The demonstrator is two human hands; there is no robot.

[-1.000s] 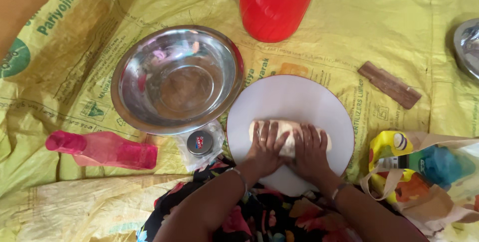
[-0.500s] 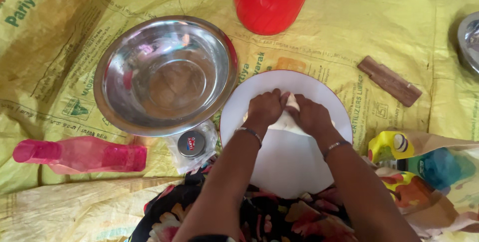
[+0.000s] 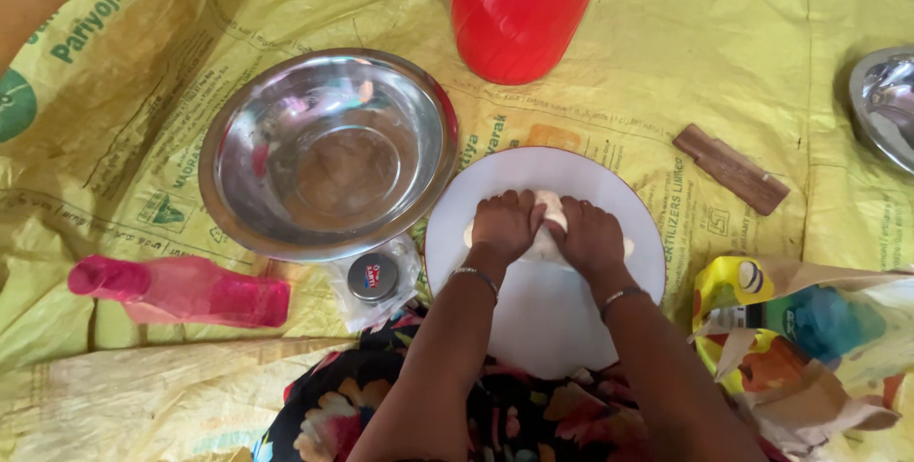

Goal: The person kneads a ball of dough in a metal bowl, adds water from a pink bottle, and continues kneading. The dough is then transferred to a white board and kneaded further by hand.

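1. Both hands press down on the dough (image 3: 550, 234), which sits on the white board (image 3: 533, 314) near its middle. My left hand (image 3: 505, 224) is curled into a fist on the dough's left part; my right hand (image 3: 590, 236) is clenched the same way on its right part. Neither one grasps it, both just bear down with the knuckles.
2. Risk: the board lies on a loose yellow sheet (image 3: 238, 15) (creased all over), so I judge a hard push could make the board slide or tip toward my lap.
3. Risk: the dough shows only as small pale bits around my fists, and I cannot tell how thin it is. Uneven pressure could squeeze it off to one side of the board.
4. Risk: the steel bowl (image 3: 328, 153) sits just beside the board's left rim, so a wide elbow or a shifting board could knock it.
5. Risk: the small round tin (image 3: 372, 276) in its clear wrap lies near my left forearm and could get swept aside.
6. Count: one dough, one board, one red bucket (image 3: 519, 10), one pink bottle (image 3: 181, 291), one wooden stick (image 3: 731, 169), one tin.
7. Count: two steel bowls (the second bowl (image 3: 885, 105) is cut off at the right edge), and a heap of coloured bags (image 3: 790, 338) I cannot count apart.
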